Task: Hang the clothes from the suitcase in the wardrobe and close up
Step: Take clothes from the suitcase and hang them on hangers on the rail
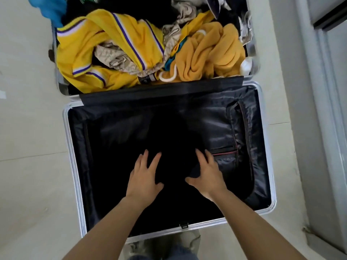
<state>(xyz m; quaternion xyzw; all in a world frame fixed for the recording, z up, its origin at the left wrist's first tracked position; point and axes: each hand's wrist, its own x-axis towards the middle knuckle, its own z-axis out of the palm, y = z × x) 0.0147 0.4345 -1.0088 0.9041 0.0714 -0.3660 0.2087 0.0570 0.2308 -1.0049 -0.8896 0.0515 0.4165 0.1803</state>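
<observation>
Suitcase (73,166) lies open on the floor; no garment is in hand.
Clothes (78,59) sit heaped in the far half. Left hand (144,177) and right hand (208,175) hover spread-fingered over the dark near half, gripping nothing, apparently poised to reach forward.

Both bare arms were stretched forward and down from the bottom of the view, drawing closer together toward the hands. The left forearm (105,228) ran up from the lower left, the right forearm (257,222) from the lower right, and both wrists were straight. The left hand (145,178) was palm down, its fingers (143,162) straight and spread, thumb pointing inward. The right hand (207,175) mirrored it, palm down with straight, slightly parted fingers and its thumb out toward the left hand. The two hands were near each other, not touching, and curled round nothing.
</observation>
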